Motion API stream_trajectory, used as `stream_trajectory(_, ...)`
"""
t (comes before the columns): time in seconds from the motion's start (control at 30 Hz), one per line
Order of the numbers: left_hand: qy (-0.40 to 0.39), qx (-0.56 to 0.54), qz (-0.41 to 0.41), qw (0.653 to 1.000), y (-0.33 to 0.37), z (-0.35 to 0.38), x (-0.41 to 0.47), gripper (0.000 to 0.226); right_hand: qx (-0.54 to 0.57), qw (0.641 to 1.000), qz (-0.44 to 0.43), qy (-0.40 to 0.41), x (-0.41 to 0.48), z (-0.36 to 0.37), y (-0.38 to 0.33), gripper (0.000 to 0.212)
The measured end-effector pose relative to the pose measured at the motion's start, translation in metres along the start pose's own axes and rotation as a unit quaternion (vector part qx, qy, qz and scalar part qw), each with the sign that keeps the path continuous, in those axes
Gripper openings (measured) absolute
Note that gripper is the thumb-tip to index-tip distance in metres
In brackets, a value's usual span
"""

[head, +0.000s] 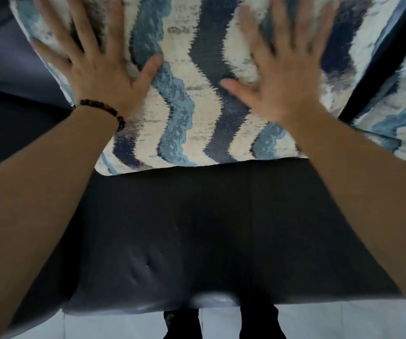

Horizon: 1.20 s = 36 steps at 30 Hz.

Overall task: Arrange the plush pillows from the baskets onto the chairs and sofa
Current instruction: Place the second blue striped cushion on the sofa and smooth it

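Dark sofa point(197, 228) — plush wavy-striped pillow point(197, 94)

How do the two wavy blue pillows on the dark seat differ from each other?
The middle pillow shows nearly whole, while the right pillow is cut off by the picture's edge. Both open hands, the left hand and right hand, lie flat over the middle pillow; nothing touches the right pillow. A dark gap separates them. They share the same blue, navy and cream wave pattern, and both stand on the dark seat.

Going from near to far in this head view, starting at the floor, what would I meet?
Pale floor → dark seat cushion → wavy blue-and-white pillow, with the left hand and right hand spread flat on it.
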<state>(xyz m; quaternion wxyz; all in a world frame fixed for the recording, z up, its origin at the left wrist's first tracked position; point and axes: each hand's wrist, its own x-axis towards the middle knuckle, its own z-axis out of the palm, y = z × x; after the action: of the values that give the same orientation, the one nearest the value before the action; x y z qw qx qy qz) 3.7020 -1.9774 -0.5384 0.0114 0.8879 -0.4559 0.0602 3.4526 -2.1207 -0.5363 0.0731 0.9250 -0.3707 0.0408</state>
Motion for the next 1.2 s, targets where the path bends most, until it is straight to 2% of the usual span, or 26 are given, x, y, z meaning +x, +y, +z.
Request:
stream_trajectory(0.07,-0.011,-0.001,0.000,1.000,0.003,0.002,0.001,0.094,-0.012,0.994,0.103,-0.030,-0.016,0.003,0.041,0.099)
stream_trajectory(0.13,-0.013,0.004,0.000,1.000,0.007,0.003,-0.005,0.093,-0.036,0.988,0.143,-0.046,-0.033,0.002,0.050,0.098)
stream_trajectory(0.23,0.042,0.000,-0.056,0.998,0.014,0.006,-0.029,0.081,-0.040,0.985,0.164,0.029,-0.049,0.010,0.022,0.096)
stream_trajectory(0.33,0.105,-0.068,-0.113,0.986,0.040,0.015,-0.092,0.074,0.022,0.987,0.105,0.116,-0.083,0.030,-0.028,0.096)
stream_trajectory(0.4,0.063,-0.144,-0.131,0.979,0.063,0.032,-0.146,0.075,0.037,0.992,0.057,0.104,-0.111,0.052,-0.067,0.098)
stream_trajectory(0.47,-0.011,-0.233,-0.184,0.955,0.076,0.055,-0.176,0.081,0.042,0.995,0.034,0.082,-0.124,0.073,-0.091,0.089)
stream_trajectory(0.53,-0.052,-0.293,-0.217,0.930,0.074,0.081,-0.168,0.088,0.028,0.997,0.012,0.069,-0.121,0.089,-0.077,0.085)
stream_trajectory(0.63,-0.107,-0.279,-0.156,0.941,0.049,0.109,-0.138,0.085,-0.039,0.997,-0.035,0.062,-0.122,0.104,-0.009,0.088)
stream_trajectory(0.73,-0.082,-0.279,-0.139,0.947,0.040,0.103,-0.152,0.080,-0.033,0.998,0.029,0.034,-0.142,0.101,0.013,0.088)
stream_trajectory(0.8,-0.054,-0.323,-0.179,0.928,0.044,0.092,-0.175,0.083,0.056,0.987,0.149,0.023,-0.154,0.093,-0.005,0.097)
stream_trajectory(0.83,-0.036,-0.372,-0.225,0.900,0.046,0.086,-0.179,0.084,0.138,0.965,0.220,0.027,-0.156,0.089,-0.016,0.105)
stream_trajectory(0.9,-0.014,-0.493,-0.367,0.789,0.048,0.077,-0.161,0.080,0.343,0.870,0.350,0.051,-0.145,0.085,-0.030,0.119)
stream_trajectory(0.93,-0.015,-0.527,-0.430,0.733,0.049,0.076,-0.143,0.076,0.412,0.820,0.393,0.055,-0.135,0.086,-0.034,0.125)
stream_trajectory(0.97,-0.015,-0.556,-0.462,0.690,0.051,0.076,-0.125,0.071,0.451,0.787,0.417,0.052,-0.124,0.088,-0.036,0.129)
stream_trajectory(1.0,0.006,-0.591,-0.491,0.640,0.056,0.078,-0.111,0.063,0.465,0.777,0.422,0.049,-0.116,0.089,-0.036,0.131)
stream_trajectory(1.03,0.045,-0.605,-0.526,0.596,0.059,0.084,-0.100,0.056,0.469,0.781,0.410,0.043,-0.111,0.093,-0.035,0.133)
stream_trajectory(1.07,0.056,-0.599,-0.534,0.594,0.059,0.089,-0.097,0.054,0.473,0.790,0.390,0.037,-0.110,0.097,-0.033,0.133)
stream_trajectory(1.1,0.048,-0.600,-0.510,0.614,0.061,0.090,-0.101,0.056,0.484,0.794,0.367,0.036,-0.113,0.099,-0.030,0.132)
stream_trajectory(1.17,0.024,-0.569,-0.466,0.677,0.058,0.079,-0.116,0.069,0.509,0.792,0.334,0.040,-0.126,0.097,-0.021,0.127)
stream_trajectory(1.2,0.039,-0.540,-0.452,0.709,0.056,0.070,-0.117,0.072,0.514,0.792,0.325,0.054,-0.130,0.088,-0.017,0.125)
